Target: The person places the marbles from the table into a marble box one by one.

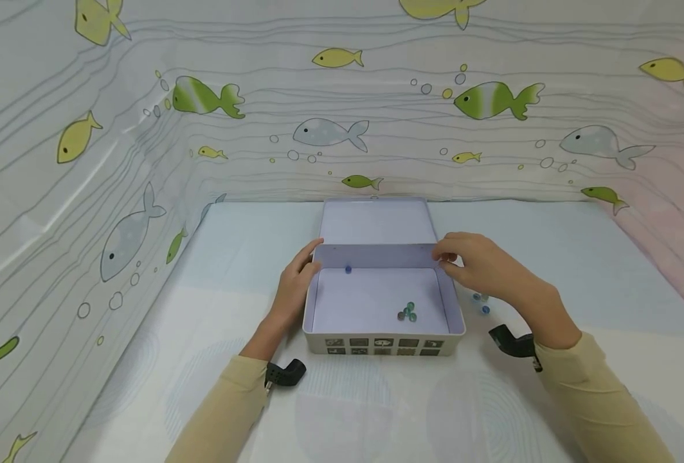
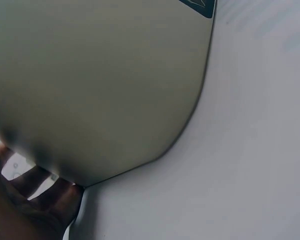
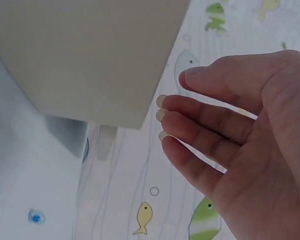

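Steadying the tin box [image 1: 384,344] comes first; your left hand [image 1: 293,289] rests open against its left wall, your right hand [image 1: 481,267] hovers relaxed, holding nothing, at its right rear corner; marbles [image 1: 407,313] sit inside, so move the lid [image 1: 377,222] gently.

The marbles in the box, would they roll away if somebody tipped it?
Probably. The marbles look round and glassy, so they would likely roll across the smooth floor of the box. Its raised walls should stop them escaping. One blue marble already sits apart by the back wall, which suggests they wander easily.
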